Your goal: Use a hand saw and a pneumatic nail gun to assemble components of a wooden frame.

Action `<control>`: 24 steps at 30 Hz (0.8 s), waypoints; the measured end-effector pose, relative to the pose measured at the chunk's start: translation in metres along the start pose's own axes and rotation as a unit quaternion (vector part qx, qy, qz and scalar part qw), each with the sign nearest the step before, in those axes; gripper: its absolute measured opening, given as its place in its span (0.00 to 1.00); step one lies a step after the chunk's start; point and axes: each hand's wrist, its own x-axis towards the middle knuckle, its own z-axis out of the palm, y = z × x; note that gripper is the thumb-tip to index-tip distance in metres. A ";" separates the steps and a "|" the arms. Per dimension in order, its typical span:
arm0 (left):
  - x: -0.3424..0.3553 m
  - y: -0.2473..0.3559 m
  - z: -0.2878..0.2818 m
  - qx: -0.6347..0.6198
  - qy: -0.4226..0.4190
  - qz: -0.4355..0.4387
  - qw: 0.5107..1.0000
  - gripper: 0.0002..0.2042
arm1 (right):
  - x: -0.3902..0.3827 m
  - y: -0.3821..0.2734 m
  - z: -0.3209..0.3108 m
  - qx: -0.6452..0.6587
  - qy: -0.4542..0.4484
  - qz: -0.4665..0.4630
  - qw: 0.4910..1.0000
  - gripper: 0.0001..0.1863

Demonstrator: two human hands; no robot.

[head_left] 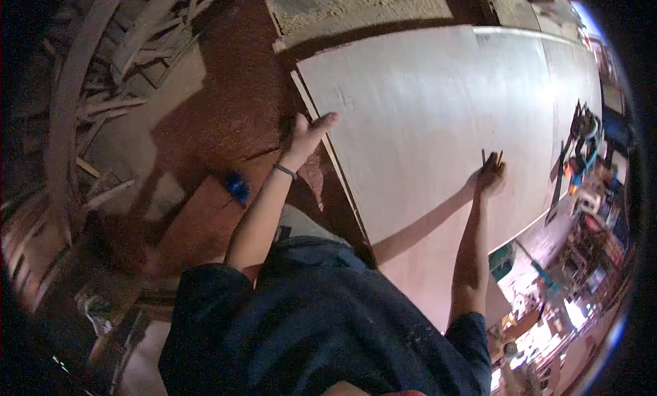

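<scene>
A large pale wooden panel [424, 115] lies in front of me. A narrow light strip [345, 180] runs along its left edge. My left hand [308, 134] grips that edge near the far left corner. Its thumb lies on the panel's top face, and the other fingers are mostly hidden by the hand. A dark band circles this wrist. Over the right part of the panel, my right hand [491, 177] is closed around a thin yellow pencil [501, 156], whose end shows above the fingers. A dark shadow of hand and arm falls on the panel.
Scrap wood [109, 108] is piled along the left side. A small blue object [237, 188] rests on the reddish-brown floor [226, 101]. Dark tools [585, 125] and a cable stand on the panel's far right end. Cluttered items [595, 197] lie beyond the right edge.
</scene>
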 end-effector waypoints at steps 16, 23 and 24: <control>0.001 -0.002 0.021 -0.023 0.123 -0.084 0.989 0.40 | -0.400 0.145 -0.334 -0.137 0.239 0.741 0.612 0.22; -0.008 -0.004 0.031 0.020 0.027 -0.090 0.995 0.37 | -0.476 0.142 -0.259 0.290 0.407 0.724 0.476 0.28; -0.008 -0.002 0.031 0.010 0.025 -0.094 0.995 0.36 | -0.466 0.139 -0.257 0.293 0.416 0.730 0.457 0.28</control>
